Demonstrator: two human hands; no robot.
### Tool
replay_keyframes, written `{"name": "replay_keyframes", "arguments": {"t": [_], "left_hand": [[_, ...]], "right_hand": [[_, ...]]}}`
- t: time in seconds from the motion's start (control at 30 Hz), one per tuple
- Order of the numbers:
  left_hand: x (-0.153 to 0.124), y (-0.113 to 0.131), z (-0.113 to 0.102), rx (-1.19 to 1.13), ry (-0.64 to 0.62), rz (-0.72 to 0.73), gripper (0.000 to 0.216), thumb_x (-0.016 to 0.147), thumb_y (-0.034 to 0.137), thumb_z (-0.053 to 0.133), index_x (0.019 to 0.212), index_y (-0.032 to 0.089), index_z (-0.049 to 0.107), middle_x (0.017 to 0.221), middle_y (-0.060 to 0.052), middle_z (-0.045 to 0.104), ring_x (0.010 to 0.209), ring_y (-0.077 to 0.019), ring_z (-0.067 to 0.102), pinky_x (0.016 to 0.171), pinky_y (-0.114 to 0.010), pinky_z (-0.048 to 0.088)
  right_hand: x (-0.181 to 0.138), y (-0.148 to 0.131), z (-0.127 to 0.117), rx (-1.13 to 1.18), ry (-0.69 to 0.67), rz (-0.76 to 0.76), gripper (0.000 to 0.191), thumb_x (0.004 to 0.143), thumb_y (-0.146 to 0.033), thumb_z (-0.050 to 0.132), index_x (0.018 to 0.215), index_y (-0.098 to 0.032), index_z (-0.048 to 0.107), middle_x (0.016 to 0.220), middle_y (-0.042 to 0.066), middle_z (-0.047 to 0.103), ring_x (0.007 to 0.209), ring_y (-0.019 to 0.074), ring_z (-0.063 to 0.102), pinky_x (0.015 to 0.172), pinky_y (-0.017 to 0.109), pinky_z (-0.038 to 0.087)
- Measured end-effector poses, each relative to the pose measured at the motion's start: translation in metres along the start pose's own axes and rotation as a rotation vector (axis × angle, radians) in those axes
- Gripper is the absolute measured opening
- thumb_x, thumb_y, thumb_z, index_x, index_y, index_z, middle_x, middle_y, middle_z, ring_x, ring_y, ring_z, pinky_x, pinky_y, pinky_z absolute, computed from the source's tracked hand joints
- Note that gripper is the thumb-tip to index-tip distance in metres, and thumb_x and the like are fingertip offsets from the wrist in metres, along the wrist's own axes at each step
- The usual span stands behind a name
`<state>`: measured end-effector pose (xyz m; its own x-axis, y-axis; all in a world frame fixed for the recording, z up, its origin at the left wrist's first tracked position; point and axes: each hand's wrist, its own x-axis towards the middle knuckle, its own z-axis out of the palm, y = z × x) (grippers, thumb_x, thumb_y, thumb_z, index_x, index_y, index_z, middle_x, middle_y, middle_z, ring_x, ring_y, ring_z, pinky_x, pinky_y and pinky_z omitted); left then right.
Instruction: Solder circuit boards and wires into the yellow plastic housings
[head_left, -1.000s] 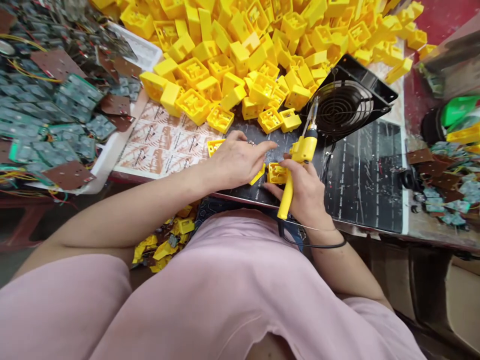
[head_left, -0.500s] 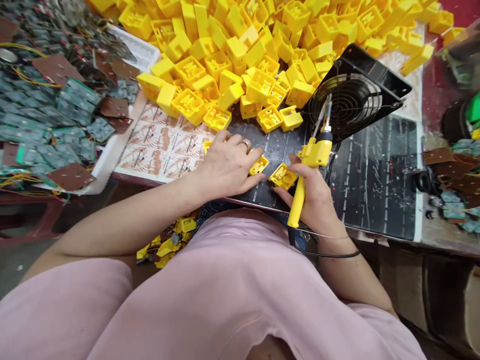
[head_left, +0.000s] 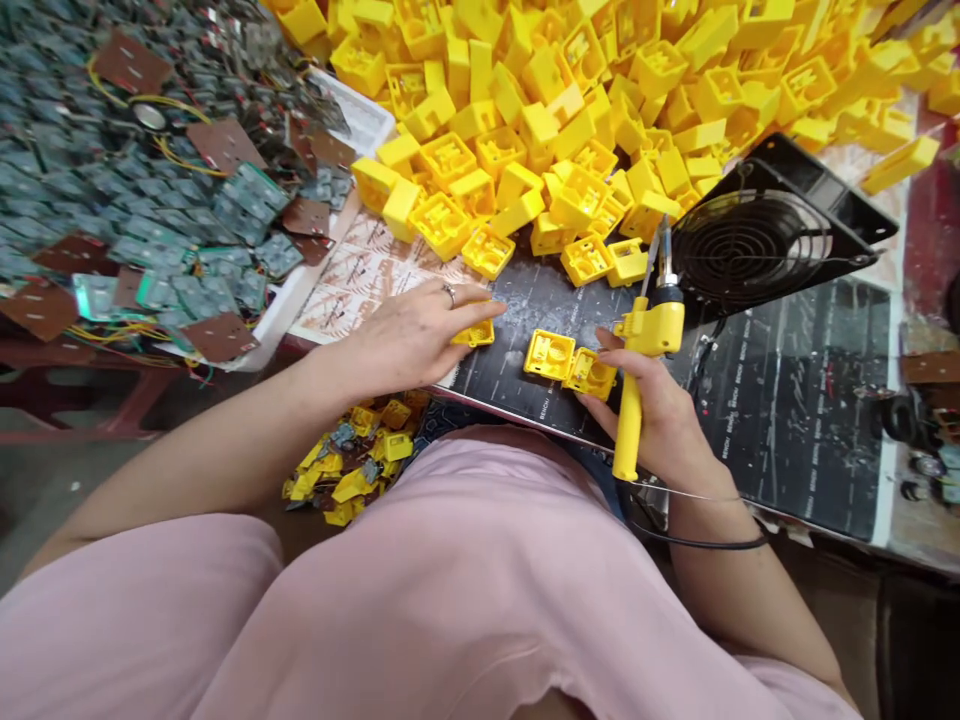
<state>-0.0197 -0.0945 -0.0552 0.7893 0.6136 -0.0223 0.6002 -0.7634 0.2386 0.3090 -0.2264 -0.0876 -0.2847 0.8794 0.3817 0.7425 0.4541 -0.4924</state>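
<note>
My right hand (head_left: 660,400) is closed around a yellow soldering gun (head_left: 631,425), its metal tip pointing away from me. The same hand's fingertips are at the edge of a small open yellow plastic case (head_left: 590,374). Beside it on the left, touching or nearly so, lies another open yellow case (head_left: 550,355) with moulded ribs inside. My left hand (head_left: 420,335) has its thumb and fingers closed on a third yellow case (head_left: 476,333), partly hidden beneath the fingers. All three are by the near edge of the black mat (head_left: 517,300).
A large heap of yellow cases (head_left: 540,130) covers the back of the bench. A black fan (head_left: 772,220) stands tilted at right. Circuit boards (head_left: 225,250) fill a white tray (head_left: 281,315) at left. Below the bench edge sit yellow scraps (head_left: 352,470).
My left hand has moved left off one case, which now lies uncovered beside the one at my right hand, and is on another. The whole view has shifted right; my right hand keeps the soldering gun.
</note>
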Motion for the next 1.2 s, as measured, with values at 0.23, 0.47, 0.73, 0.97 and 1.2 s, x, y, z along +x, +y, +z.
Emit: {"name": "replay_keyframes", "arguments": {"t": [0.23,0.47,0.73,0.97,1.2], "left_hand": [[0.016,0.036,0.009,0.06,-0.005,-0.082,0.054,0.111,0.05,0.071,0.151,0.015,0.074,0.168,-0.025,0.062,0.143,-0.0386,0.072,0.111,-0.047,0.065],[0.007,0.028,-0.033,0.17,-0.072,-0.3,0.039,0.119,0.033,0.052,0.146,0.017,0.076,0.143,-0.014,0.08,0.122,-0.0289,0.077,0.095,-0.044,0.065],[0.043,-0.101,-0.113,0.484,0.062,-0.722,0.06,0.121,0.039,0.024,0.152,0.017,0.07,0.148,-0.006,0.071,0.136,-0.0253,0.047,0.125,-0.062,0.033],[0.07,-0.128,-0.114,0.413,0.014,-0.797,0.041,0.117,0.031,0.05,0.142,0.011,0.076,0.154,-0.002,0.075,0.14,-0.0186,0.062,0.135,-0.054,0.036],[0.01,-0.114,-0.152,0.071,0.43,-0.703,0.076,0.101,0.06,0.057,0.147,0.003,0.076,0.122,-0.006,0.082,0.118,-0.0267,0.074,0.113,-0.049,0.055]], "right_hand": [[0.02,0.001,0.025,-0.016,0.06,-0.101,0.056,0.098,-0.03,0.088,0.147,-0.031,0.062,0.148,0.013,0.078,0.128,0.0341,0.081,0.103,0.05,0.072],[0.022,0.002,0.022,0.002,0.028,-0.164,0.043,0.104,-0.04,0.082,0.142,-0.031,0.063,0.141,0.011,0.082,0.121,0.032,0.085,0.093,0.046,0.076],[0.021,-0.001,0.014,-0.055,0.221,-0.155,0.054,0.099,-0.029,0.089,0.146,-0.032,0.064,0.132,0.009,0.086,0.106,0.031,0.088,0.085,0.043,0.076],[0.019,-0.001,0.013,-0.048,0.269,-0.107,0.045,0.1,-0.022,0.086,0.14,-0.031,0.067,0.122,0.005,0.088,0.092,0.0261,0.088,0.078,0.037,0.074],[0.022,-0.001,0.013,-0.028,0.254,-0.065,0.034,0.103,-0.024,0.083,0.134,-0.027,0.069,0.12,0.007,0.088,0.085,0.0248,0.088,0.075,0.035,0.075]]}}
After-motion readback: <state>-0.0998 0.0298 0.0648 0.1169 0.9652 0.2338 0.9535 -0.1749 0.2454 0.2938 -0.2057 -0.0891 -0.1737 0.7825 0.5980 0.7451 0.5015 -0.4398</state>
